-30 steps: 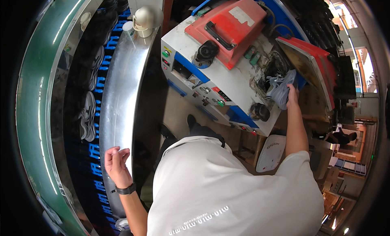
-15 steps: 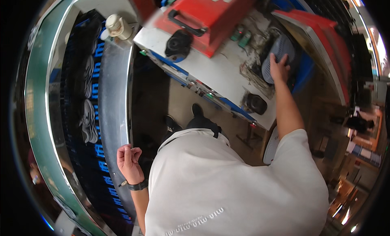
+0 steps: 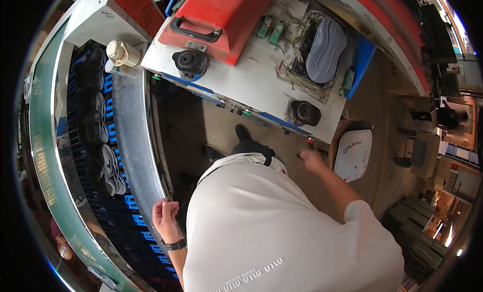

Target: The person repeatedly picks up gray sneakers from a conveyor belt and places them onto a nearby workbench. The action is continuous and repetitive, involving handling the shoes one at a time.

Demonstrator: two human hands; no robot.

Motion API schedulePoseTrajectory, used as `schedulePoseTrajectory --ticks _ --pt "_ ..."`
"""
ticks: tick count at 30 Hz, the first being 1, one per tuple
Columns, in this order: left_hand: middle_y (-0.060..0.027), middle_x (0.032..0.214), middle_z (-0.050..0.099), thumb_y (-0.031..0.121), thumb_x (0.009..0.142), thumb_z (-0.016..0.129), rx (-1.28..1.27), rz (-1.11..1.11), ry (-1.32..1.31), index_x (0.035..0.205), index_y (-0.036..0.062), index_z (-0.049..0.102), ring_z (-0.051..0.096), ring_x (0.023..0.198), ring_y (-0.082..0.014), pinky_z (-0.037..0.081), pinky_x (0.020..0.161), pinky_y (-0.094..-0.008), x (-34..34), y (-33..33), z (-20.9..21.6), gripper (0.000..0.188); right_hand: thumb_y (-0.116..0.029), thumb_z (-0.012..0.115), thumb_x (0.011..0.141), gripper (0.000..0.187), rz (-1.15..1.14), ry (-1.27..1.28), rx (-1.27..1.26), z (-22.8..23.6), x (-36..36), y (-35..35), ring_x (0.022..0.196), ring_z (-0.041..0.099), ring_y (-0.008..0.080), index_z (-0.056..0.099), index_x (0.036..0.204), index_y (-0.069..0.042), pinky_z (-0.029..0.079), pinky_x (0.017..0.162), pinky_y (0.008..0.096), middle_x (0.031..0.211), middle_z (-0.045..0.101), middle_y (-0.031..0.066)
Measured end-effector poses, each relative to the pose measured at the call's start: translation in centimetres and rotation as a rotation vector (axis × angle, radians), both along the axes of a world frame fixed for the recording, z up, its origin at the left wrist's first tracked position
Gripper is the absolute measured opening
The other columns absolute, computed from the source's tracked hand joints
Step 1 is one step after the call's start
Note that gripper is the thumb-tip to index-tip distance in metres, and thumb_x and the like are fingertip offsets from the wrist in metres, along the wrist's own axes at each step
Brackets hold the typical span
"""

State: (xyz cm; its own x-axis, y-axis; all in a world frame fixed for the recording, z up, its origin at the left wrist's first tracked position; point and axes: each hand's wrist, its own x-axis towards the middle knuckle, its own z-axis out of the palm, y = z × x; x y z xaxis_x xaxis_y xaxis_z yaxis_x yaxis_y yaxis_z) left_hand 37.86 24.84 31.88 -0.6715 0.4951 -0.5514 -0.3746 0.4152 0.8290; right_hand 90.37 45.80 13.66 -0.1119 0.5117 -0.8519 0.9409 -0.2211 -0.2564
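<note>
A grey shoe (image 3: 326,49) with a ridged sole facing up lies in the dirty recess on the right part of the white machine table (image 3: 251,73). My right hand (image 3: 313,161) is off the shoe, low by the table's near right corner, and motion smears its fingers. Above the conveyor's metal edge hovers my left hand (image 3: 165,216), its fingers curled against the thumb in a pinch. Whatever it may hold is hidden. Grey shoes (image 3: 111,171) stand in a row on the conveyor at the left.
A red hinged cover (image 3: 216,25) sits on the machine's left half; another red cover (image 3: 387,35) stands raised at right. Black knob-like blocks (image 3: 305,112) and green switches (image 3: 275,32) are on the tabletop. A beige jug (image 3: 122,53) stands by the conveyor. A white stool seat (image 3: 353,153) is at right.
My right hand has let go of the shoe sole and drawn back toward me, to the table's near corner. My left hand has shifted slightly and stays curled. The view has turned a little.
</note>
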Motion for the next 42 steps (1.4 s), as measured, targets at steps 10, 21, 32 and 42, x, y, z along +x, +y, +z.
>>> schedulePoseTrajectory --ticks 10,21,32,42 --pt "-0.0077 0.098 0.076 0.022 0.107 0.062 0.043 0.082 -0.075 0.115 0.0055 0.065 0.074 0.091 -0.0161 0.061 0.079 -0.0305 -2.2 -1.4 -0.8 0.018 -0.028 0.053 0.107 0.037 -0.164 0.25 0.575 0.8 -7.7 0.4 0.129 0.062 0.0346 0.068 0.133 -0.006 0.047 0.109 0.0396 0.136 0.067 0.0176" --pt "-0.0095 0.103 0.078 0.029 0.106 0.064 0.064 0.32 -0.28 0.115 0.0092 0.064 0.075 0.09 -0.0175 0.061 0.07 -0.0298 -5.0 -7.1 -4.9 0.022 -0.022 0.061 0.102 0.028 0.416 0.557 0.567 11.4 -29.9 8.2 0.114 0.069 0.0341 0.072 0.124 -0.009 0.054 0.097 0.0393 0.126 0.073 0.0128" --pt "-0.0099 0.11 0.076 0.029 0.106 0.063 -0.012 0.599 -0.256 0.117 0.0084 0.065 0.072 0.097 -0.0169 0.058 0.081 -0.0311 -7.7 -12.0 -7.5 0.023 -0.022 0.079 0.085 0.094 0.001 0.336 1.228 11.2 -40.2 37.4 0.142 0.046 0.0408 0.027 0.161 -0.006 0.038 0.118 0.0483 0.157 0.04 0.028" --pt "-0.011 0.117 0.073 0.026 0.108 0.061 0.114 0.71 -0.26 0.123 0.0057 0.062 0.07 0.103 -0.0178 0.058 0.089 -0.0326 -6.7 -7.2 -4.3 0.025 -0.056 0.081 0.076 0.126 -0.244 -0.352 0.758 12.4 -53.4 40.8 0.149 0.027 0.0524 0.004 0.17 -0.023 0.033 0.114 0.0662 0.168 0.012 0.0317"
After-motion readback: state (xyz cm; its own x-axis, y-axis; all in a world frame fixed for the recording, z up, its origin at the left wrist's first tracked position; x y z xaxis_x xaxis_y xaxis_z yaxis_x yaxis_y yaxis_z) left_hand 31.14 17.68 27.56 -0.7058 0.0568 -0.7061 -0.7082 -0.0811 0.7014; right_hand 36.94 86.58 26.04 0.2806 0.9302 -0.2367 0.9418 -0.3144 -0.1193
